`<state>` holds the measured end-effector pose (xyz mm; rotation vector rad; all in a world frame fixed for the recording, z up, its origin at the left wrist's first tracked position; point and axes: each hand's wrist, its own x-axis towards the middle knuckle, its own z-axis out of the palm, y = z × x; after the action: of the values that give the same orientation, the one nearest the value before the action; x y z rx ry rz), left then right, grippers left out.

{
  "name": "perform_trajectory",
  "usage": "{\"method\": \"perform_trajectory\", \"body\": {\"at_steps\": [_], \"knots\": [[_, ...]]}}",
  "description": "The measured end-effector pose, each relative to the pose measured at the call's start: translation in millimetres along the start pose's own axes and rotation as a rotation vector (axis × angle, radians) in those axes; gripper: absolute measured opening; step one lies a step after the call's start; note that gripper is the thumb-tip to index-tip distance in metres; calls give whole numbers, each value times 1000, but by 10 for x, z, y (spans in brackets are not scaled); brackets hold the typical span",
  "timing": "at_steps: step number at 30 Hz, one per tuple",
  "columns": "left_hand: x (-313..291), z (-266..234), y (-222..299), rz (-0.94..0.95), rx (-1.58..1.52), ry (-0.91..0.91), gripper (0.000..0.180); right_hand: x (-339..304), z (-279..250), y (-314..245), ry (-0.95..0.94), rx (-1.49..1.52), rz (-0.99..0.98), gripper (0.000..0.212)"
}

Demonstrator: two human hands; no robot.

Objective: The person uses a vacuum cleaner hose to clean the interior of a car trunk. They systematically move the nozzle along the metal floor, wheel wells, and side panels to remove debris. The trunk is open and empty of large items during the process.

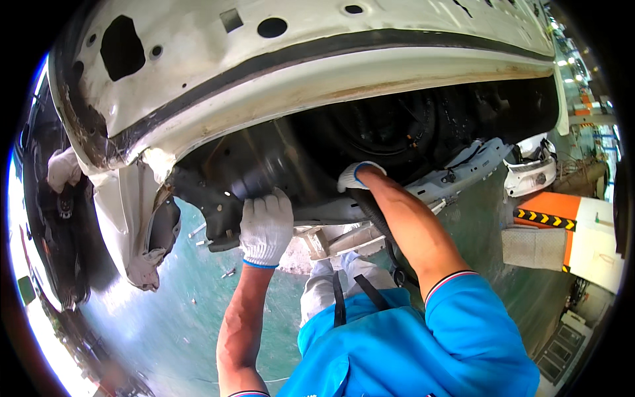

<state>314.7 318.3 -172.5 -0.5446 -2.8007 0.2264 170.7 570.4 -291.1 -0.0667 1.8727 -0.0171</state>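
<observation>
A white car body with its rear end open [317, 92] spans the top of the head view. Its dark floor panel [264, 155] lies in shadow below the white lid. My left hand [266, 227], in a white knit glove with a blue cuff, is closed over the near edge of that panel. Farther right, my right hand [360, 176], gloved the same way, is closed at the upper end of a thick black hose [372, 210]. The hose hangs down past my forearm. My right fingertips are partly hidden against the dark interior.
Torn white sheet metal [129, 215] hangs at the left corner. A bent grey rear edge [450, 182] runs to the right. Small bits of debris [228, 272] lie on the green floor [178, 317]. A white bumper [531, 171] and an orange-and-white cabinet [562, 231] stand at right.
</observation>
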Motion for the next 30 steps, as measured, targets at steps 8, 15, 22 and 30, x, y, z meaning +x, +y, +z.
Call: {"method": "perform_trajectory", "body": {"at_steps": [8,15,22,30], "knots": [[-4,13,79,-47,-35,5,28,-104,62,289,241,134,152,58],[312,-54,421,-349,-316,-222,42,-498,168,504,331,366,-140,61],[734,945,1201,-609,-824,-625,63,-858,478,887,275,556,-390,109],[1401,2040,1467,-1067,-1430,-1349,46,-947,736,1248,325,894,-648,102]]}}
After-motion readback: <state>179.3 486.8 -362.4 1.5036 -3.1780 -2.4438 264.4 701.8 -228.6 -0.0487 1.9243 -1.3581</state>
